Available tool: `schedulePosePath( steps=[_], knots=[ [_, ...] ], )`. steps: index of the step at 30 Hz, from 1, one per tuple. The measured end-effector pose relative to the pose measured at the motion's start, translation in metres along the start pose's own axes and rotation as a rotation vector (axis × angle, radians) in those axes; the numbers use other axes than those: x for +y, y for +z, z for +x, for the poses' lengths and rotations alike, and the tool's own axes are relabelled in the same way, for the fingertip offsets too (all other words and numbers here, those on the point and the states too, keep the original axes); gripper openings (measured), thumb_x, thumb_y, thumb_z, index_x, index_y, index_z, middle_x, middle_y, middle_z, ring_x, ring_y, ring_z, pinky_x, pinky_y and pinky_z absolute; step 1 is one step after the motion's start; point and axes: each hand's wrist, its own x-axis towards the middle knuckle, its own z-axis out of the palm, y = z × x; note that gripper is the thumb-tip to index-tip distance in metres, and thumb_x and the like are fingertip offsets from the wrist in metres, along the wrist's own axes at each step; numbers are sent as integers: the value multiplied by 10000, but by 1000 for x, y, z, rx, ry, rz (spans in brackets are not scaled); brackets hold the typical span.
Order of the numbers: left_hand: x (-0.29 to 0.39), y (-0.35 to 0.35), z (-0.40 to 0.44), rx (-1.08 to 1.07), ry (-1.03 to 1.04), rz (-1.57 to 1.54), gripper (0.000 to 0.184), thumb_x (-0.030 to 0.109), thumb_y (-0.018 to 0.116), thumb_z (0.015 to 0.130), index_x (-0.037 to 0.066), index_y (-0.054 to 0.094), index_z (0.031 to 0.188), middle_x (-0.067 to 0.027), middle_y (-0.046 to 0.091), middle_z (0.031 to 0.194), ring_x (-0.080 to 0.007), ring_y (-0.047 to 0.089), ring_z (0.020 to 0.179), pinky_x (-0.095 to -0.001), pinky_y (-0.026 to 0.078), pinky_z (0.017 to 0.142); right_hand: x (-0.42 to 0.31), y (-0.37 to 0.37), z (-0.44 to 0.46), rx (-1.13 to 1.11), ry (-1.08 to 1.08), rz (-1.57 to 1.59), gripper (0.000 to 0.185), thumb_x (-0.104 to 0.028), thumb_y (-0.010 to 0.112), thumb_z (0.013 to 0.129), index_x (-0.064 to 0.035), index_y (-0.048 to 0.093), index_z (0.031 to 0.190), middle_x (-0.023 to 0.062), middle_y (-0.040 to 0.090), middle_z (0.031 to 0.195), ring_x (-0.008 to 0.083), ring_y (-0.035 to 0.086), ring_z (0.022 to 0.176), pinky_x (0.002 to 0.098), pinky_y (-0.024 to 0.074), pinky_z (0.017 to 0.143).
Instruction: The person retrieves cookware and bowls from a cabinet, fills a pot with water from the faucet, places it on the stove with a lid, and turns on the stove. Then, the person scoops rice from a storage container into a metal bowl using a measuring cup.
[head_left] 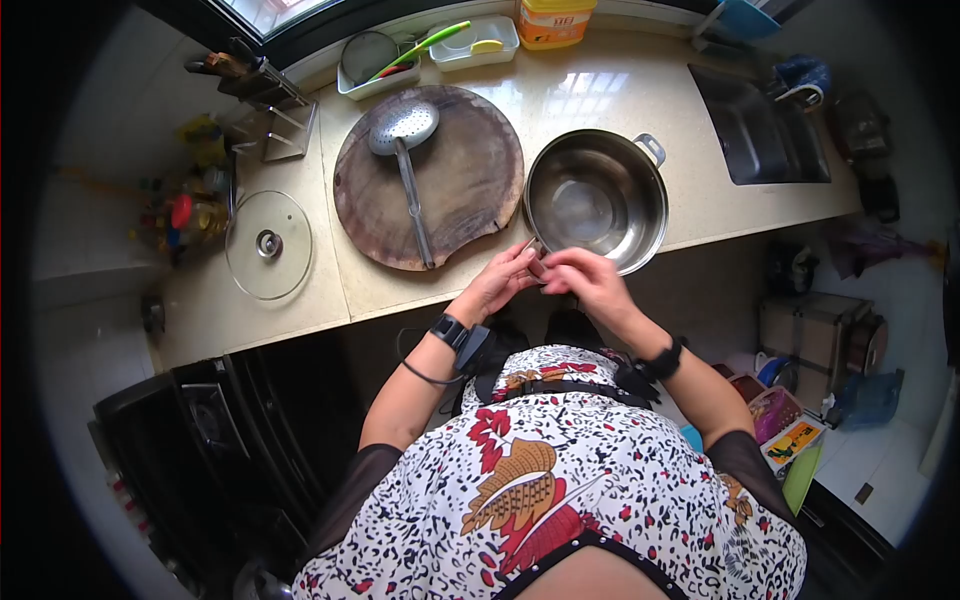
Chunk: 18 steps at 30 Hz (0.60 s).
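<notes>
Both hands meet at the counter's front edge, beside the near left rim of a steel pot (590, 195). My left hand (500, 280) is closed, its fingertips pinching something small and dark that I cannot make out. Close against it, my right hand (585, 282) has its fingers bent together at the same spot; what they grip is hidden. The pot looks empty inside. Left of it lies a round wooden board (465, 170) with a metal skimmer (405, 130) resting on top.
A glass lid (270, 245) lies on the counter (335, 280) at the left. Along the back stand plastic containers (475, 45) and a yellow tub (553, 22). A sink (755, 130) is at the right, a knife rack (265, 95) at the back left.
</notes>
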Motion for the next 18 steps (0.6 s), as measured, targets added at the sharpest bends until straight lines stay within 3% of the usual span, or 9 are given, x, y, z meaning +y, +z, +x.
schedulePosePath(
  steps=[3,4,7,8,13,18],
  knots=[
    [5,0,14,81,-45,62,399,170,586,895,12,461,1240,-77,602,1068,-159,611,923,-301,502,801,14,-54,-42,285,11,-10,189,-98,498,922,29,597,1021,102,653,855,124,630,708,223,502,650],
    [8,0,16,111,-79,79,374,148,609,874,8,494,1202,-72,621,1014,-152,628,852,-293,508,761,18,-70,-55,391,39,42,188,-119,501,924,19,605,998,95,649,844,120,628,693,223,502,645],
    [10,3,21,109,-126,95,417,117,641,844,11,481,1213,-62,625,1000,-147,630,827,-295,511,748,33,-109,-90,572,42,188,185,-136,504,925,7,607,980,70,635,807,107,612,677,212,497,630],
    [8,5,22,157,-127,127,445,68,642,826,5,465,1230,-64,620,1013,-135,626,869,-322,519,764,37,-119,-99,597,41,203,185,-142,510,924,4,607,983,67,634,806,106,608,678,208,492,624],
    [-18,40,33,285,-33,34,458,-81,507,787,-55,411,1234,-173,569,1115,-327,601,994,-496,526,871,45,-167,-134,589,51,240,193,-156,514,926,0,608,990,65,640,812,104,611,678,206,487,618],
    [-43,61,47,435,-28,31,344,-97,462,756,-50,494,1096,-145,570,1078,-284,587,973,-499,510,893,44,-253,-182,612,24,270,193,-166,513,921,-11,613,978,60,643,805,102,617,671,202,487,607]
  ],
)
